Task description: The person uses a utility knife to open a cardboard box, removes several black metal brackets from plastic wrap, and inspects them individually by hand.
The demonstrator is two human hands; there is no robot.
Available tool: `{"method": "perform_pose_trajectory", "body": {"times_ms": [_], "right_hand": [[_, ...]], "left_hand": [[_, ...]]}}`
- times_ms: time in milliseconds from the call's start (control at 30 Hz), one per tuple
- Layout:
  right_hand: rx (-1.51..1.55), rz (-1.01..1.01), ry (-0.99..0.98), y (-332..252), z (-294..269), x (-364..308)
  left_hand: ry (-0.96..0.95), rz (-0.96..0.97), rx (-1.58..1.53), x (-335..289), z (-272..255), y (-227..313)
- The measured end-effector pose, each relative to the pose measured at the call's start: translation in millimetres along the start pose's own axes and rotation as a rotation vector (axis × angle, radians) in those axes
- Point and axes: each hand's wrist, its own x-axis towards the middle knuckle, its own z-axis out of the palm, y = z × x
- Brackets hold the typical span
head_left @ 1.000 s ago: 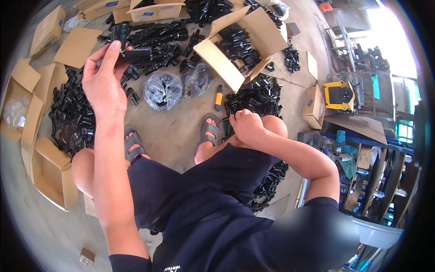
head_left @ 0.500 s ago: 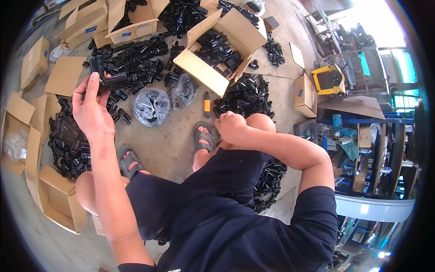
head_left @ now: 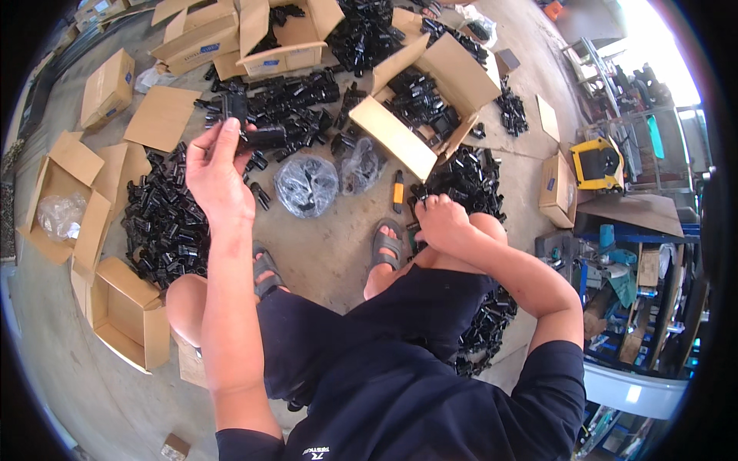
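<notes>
Raised over the pile on my left side, my left hand [head_left: 221, 173] grips a black tubular part [head_left: 263, 138] between thumb and fingers. One arm of the part points up and another points right, like an elbow or tee fitting. My right hand [head_left: 444, 221] is closed beside my right knee, at the near edge of a heap of black parts [head_left: 465, 180]. Its fingers curl inward, and what they hold, if anything, is hidden. Another heap of similar parts [head_left: 163, 223] lies left of my left forearm. A yellow-and-black cutter-like tool [head_left: 398, 190] lies on the floor near my right foot.
An open carton [head_left: 396, 146] holding black parts stands ahead. Clear plastic bags of parts [head_left: 305, 186] rest between my feet and the far heap [head_left: 307, 100]. Open cartons [head_left: 127, 342] line the left. On the right are a yellow-framed object [head_left: 596, 164] and a cluttered blue rack [head_left: 638, 300].
The whole scene has shifted to the right in the picture as the head view turned. My left hand keeps its grip on the black part, and my right hand stays by the knee.
</notes>
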Motion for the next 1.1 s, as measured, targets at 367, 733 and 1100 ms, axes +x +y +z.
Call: {"method": "perform_pose_trajectory", "body": {"times_ms": [367,733,1100], "right_hand": [[-0.066,-0.05,0.002,-1,0,-3],[0.006,-0.077,-0.139,-12,-9,-3],[0.627,-0.269,0.055,-17,-58,17]], "left_hand": [[0.023,-0.01,0.037,0,1,-5],[0.027,-0.047,0.018,-4,7,-9],[-0.052,-0.122,-0.122,-8,10,-6]]}}
